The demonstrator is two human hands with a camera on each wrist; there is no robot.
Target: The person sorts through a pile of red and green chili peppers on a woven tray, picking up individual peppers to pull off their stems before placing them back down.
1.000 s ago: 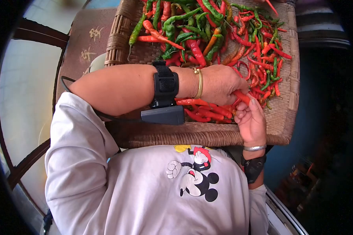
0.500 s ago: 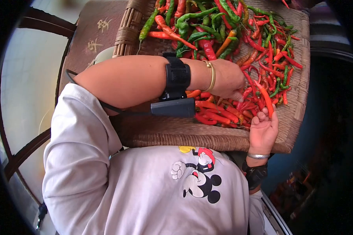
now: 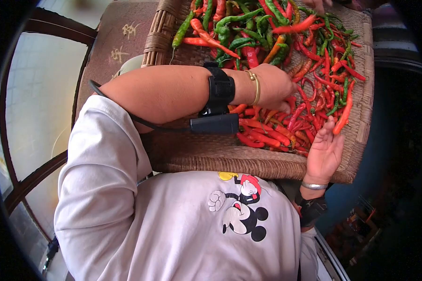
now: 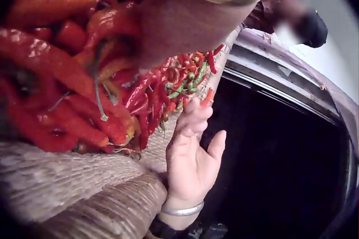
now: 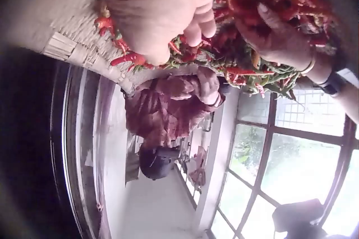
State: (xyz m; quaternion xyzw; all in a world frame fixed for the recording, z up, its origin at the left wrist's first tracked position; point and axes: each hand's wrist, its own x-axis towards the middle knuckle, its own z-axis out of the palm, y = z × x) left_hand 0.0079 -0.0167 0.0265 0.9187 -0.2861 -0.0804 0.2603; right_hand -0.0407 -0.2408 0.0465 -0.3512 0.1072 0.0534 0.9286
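Observation:
My left hand [image 3: 269,86], with a gold bracelet, reaches palm down over the red chili peppers [image 3: 262,133] at the near side of a woven basket [image 3: 229,165]. From the right wrist view, its thumb and fingers [image 5: 269,17] stand apart among the chilies. My right hand [image 3: 324,152], with a silver bracelet, is palm up over the near right corner, fingers loosely spread. A long red chili [image 3: 345,112] lies just beyond its fingertips, among smaller chilies. The left wrist view shows nothing in that right palm [image 4: 190,166].
Larger green and red chilies [image 3: 241,28] fill the far left of the basket; small ones [image 3: 330,70] lie along the right. Another person [image 5: 168,104] sits across, one hand [image 3: 318,4] at the far edge near a red chili [image 3: 295,25]. Windows [image 3: 44,93] stand at left.
My right hand has moved right from beside the left hand and let go of the long red chili, its fingers opening. The left hand has stayed over the pile.

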